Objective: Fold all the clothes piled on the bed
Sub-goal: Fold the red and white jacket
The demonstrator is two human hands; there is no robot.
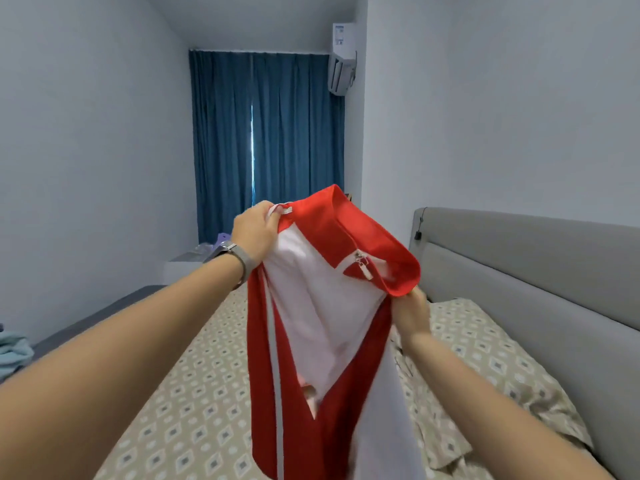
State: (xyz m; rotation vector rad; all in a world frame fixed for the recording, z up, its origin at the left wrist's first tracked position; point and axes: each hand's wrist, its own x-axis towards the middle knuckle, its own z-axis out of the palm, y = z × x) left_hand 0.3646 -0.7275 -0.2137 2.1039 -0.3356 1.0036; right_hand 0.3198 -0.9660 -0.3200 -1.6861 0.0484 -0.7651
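One jacket [322,327] mid-frame, gripped by left hand [254,233] and right hand [410,311], blocking bed [194,393]. One curtain [266,140] behind, blue clothes [14,351] far left.

The jacket [311,306] is bright red with white panels, a red collar and a pale grey stripe down its left side. The bed sheet [194,393] is beige, patterned with grey and white diamonds. At the far end hang deep blue curtains [266,133]. The headboard [519,271] on the right is grey, and the walls [86,133] pale grey-white. A light blue cloth [14,351] lies at the near left.
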